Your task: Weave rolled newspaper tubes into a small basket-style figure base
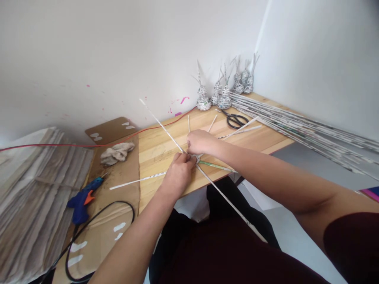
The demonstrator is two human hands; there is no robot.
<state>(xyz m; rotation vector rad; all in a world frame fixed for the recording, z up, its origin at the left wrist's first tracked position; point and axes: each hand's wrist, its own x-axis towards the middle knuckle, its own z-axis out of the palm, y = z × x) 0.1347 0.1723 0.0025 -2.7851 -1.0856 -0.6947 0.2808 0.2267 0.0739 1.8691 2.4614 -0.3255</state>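
Rolled newspaper sticks [166, 130] radiate in a star from a small woven centre [197, 158] on the wooden tabletop. My left hand [179, 171] is closed at that centre, its fingers gripping the crossing sticks from the near left. Right beside it, my right hand [199, 142] curls its fingers around a stick at the far side of the centre. One long stick [227, 201] slants from the centre over the table edge toward my lap. A greenish stick [216, 165] points to the right. The exact finger contacts are partly hidden.
Black-handled scissors [237, 119] lie beyond my right hand. Several woven paper figures [203, 98] stand by the wall, near a bundle of long paper sticks [296, 126]. To the left are a blue glue gun [81, 203], a rag [117, 153], cardboard [103, 221] and stacked newspapers [44, 205].
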